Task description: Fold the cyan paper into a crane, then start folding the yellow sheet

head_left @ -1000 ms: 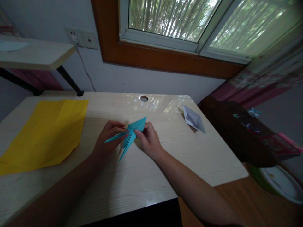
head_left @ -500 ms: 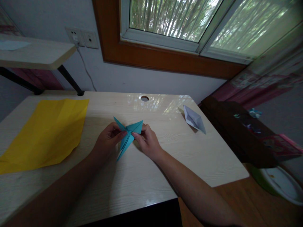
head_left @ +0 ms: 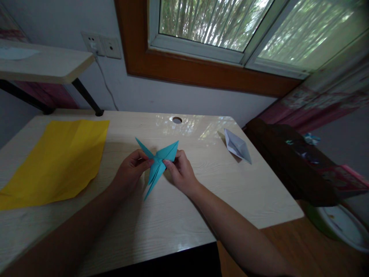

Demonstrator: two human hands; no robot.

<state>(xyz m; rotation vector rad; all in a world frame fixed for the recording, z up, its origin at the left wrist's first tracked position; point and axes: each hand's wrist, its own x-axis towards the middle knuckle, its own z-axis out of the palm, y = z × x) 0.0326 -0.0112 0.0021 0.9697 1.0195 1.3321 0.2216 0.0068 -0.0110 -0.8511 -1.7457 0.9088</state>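
Observation:
A folded teal origami paper [head_left: 157,167] is held between my two hands above the desk. Its pointed flaps spread to the upper left, the upper right and down toward me. My left hand [head_left: 133,169] pinches its left side, thumb on top near the middle. From the other side my right hand [head_left: 181,171] grips it, with the thumb on the folds and the fingers behind the right flap. Some fingertips of both hands are hidden by the paper and the hands themselves.
Yellow paper [head_left: 63,161] lies flat at the left of the desk [head_left: 245,200]. A folded white paper boat [head_left: 238,146] rests near the right edge. A raised shelf [head_left: 49,63] stands at back left, and a round cable hole [head_left: 177,120] is at the rear.
The upper flaps of the teal paper have spread a little wider apart, and its lower point sits slightly further down. Both hands keep their hold, the right shifted slightly.

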